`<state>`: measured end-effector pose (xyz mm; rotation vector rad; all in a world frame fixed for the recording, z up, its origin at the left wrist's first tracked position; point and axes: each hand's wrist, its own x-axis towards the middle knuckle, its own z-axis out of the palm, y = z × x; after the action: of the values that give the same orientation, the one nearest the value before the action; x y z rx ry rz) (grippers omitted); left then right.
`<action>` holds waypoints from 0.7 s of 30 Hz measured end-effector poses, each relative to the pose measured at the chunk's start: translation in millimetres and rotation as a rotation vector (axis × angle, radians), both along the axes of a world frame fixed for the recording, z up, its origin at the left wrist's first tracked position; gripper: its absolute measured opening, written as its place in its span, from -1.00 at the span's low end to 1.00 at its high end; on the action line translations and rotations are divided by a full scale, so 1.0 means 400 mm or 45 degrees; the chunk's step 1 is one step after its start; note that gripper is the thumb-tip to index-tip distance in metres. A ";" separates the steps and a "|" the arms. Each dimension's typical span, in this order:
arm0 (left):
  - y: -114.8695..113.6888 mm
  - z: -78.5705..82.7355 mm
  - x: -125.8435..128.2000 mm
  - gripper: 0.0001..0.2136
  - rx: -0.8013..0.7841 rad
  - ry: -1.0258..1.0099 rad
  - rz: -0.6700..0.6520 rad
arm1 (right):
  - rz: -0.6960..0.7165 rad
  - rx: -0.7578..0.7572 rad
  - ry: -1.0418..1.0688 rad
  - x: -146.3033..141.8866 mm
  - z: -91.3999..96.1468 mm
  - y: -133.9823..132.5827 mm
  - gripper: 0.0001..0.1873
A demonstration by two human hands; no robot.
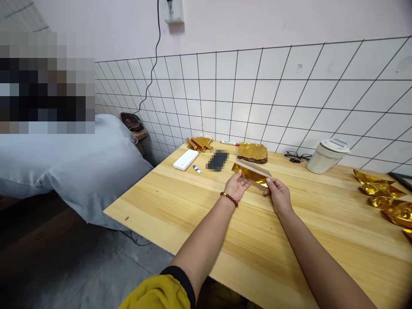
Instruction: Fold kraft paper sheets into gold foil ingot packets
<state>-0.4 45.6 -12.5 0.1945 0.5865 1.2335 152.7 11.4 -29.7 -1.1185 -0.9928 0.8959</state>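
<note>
A folded sheet of gold foil paper (251, 172) is held just above the wooden table (193, 214) between both hands. My left hand (237, 185), with a red bead bracelet on its wrist, supports the sheet's left end from below, fingers curled up to it. On the sheet's right end, my right hand (278, 193) pinches the lower corner. Behind the sheet lies a stack of gold foil sheets (252, 152).
At the back left lie a white power bank (186, 159), a small tube (196, 169), a blurred dark object (217, 161), folded gold pieces (199, 143) and a red marker (229, 143). A white lidded cup (327, 155), glasses (296, 156) and folded gold shapes (386, 201) sit right. A person in light clothing (64, 163) is at left.
</note>
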 end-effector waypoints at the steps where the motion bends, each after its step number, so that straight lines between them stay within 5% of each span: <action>1: 0.001 0.000 0.000 -0.91 -0.010 -0.005 0.004 | 0.000 0.003 0.004 -0.001 -0.001 0.003 -0.56; 21: 0.006 0.002 0.004 -0.90 -0.024 0.008 0.008 | -0.015 0.026 0.033 -0.003 0.003 0.012 -0.50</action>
<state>1.2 47.9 -11.6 0.1810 0.6045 1.2332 151.6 16.1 -28.4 -1.0922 -0.9711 0.8871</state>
